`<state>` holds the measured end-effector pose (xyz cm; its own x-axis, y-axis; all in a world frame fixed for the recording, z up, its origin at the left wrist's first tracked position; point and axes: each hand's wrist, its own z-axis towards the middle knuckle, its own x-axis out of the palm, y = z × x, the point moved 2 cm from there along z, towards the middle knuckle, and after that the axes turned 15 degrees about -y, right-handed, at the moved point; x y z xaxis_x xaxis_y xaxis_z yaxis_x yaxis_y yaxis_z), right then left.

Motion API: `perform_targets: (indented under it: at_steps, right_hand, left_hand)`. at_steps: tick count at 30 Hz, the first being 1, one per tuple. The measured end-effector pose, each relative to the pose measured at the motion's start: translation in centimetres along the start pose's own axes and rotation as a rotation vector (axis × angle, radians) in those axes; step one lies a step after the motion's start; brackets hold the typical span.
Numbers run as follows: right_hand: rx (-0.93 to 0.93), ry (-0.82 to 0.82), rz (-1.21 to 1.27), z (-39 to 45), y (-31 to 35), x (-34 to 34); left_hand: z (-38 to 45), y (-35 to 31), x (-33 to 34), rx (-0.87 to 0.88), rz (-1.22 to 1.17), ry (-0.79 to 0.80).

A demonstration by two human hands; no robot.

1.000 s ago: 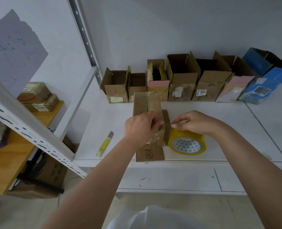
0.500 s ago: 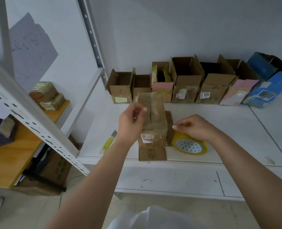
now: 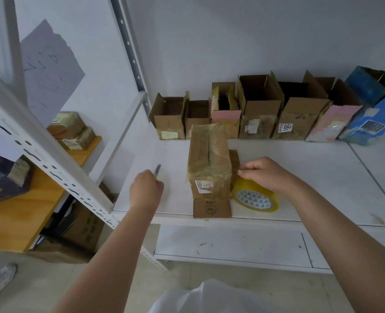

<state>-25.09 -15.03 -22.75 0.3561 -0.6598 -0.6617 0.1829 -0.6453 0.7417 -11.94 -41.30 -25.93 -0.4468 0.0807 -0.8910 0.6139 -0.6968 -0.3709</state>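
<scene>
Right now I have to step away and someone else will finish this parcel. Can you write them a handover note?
Left hand: grips the knife on the shelf, left of the box.
Right hand: pinches the loose end of the tape at the box's right side; the roll lies just below it.
Box: stands on a flat cardboard piece near the shelf's front edge.
Done: tape covers the box's top seam.
Left: probably cut the strip from the roll and press its end down.
</scene>
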Motion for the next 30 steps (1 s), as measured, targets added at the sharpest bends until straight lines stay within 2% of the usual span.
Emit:
perform_targets:
  at_steps: [2,3,6,8,10,12,18,23,27,30]
  right_hand:
    - [0.006,-0.008,0.031,0.1,0.1,-0.1]
    - [0.006,-0.011,0.040,0.2,0.1,-0.1]
    - [0.023,-0.001,0.071,0.0,0.1,-0.3]
    - [0.031,0.016,0.068,-0.2,0.1,-0.4]
    - [0.034,0.028,0.067,-0.3,0.0,-0.6]
    - [0.027,0.033,0.065,-0.3,0.0,-0.9]
    - [0.031,0.028,-0.005,0.2,-0.7,-1.8]
    - [-0.012,-0.015,-0.294,0.5,-0.9,-2.3]
    - [0.002,0.006,-0.017,-0.2,-2.1,-3.1]
    - [-0.017,-0.029,0.013,-0.5,-2.3,-3.5]
  left_hand:
    - [0.5,-2.5,-2.0,0.010,-0.330,-0.097]
    - [0.6,-4.4,-2.8,0.048,-0.465,-0.077]
    - [0.5,-10.3,-4.5,0.243,-0.701,0.151]
    - [0.3,-12.8,-4.3,0.298,-0.767,0.360]
    - [0.3,-13.7,-2.9,0.266,-0.734,0.562]
    - [0.1,-13.7,-1.4,0.215,-0.662,0.630]
    - [0.1,-13.2,0.2,0.339,-0.596,0.547]
    - [-0.2,-13.0,-0.4,0.400,-0.563,0.607]
    - [-0.7,-13.3,-1.2,0.497,-0.451,0.628]
    - [-0.9,-14.3,-2.0,0.666,-0.244,0.591]
